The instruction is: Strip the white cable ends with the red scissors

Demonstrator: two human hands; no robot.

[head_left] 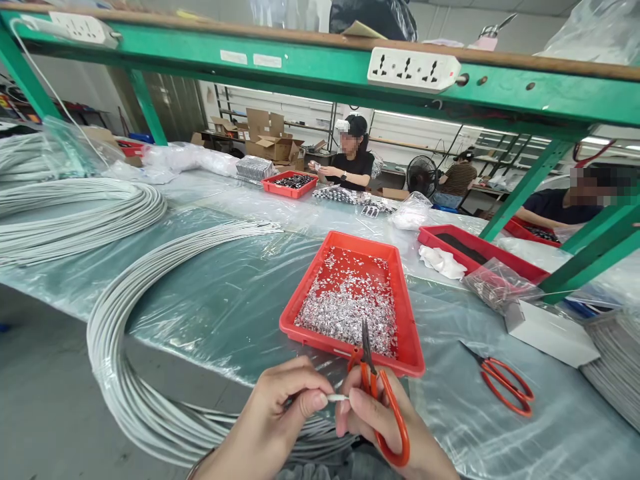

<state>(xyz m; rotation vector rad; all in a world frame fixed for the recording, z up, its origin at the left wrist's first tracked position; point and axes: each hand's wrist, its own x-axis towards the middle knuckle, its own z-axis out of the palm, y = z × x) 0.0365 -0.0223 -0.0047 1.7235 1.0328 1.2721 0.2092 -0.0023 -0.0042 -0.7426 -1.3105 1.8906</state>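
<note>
Between finger and thumb, my left hand (290, 407) pinches the end of a white cable (336, 398). My right hand (385, 420) meets it there, its fingertips at the cable's tip, while orange-handled scissors (370, 373) rest in the same hand with the blades pointing up and away. Just beyond both hands sits a red tray (413, 333) with a heap of small silvery scraps (350, 307) inside. A bundle of white cables (113, 347) curves from the left of the table down toward my lap, partly hidden behind my hands.
A second pair of scissors (505, 387) lies at right, near a white box (550, 330). More cable coils (80, 207) are stacked at left. A green shelf frame (310, 67) with power strips crosses overhead. A person (353, 160) sits across the table by another red tray (290, 191).
</note>
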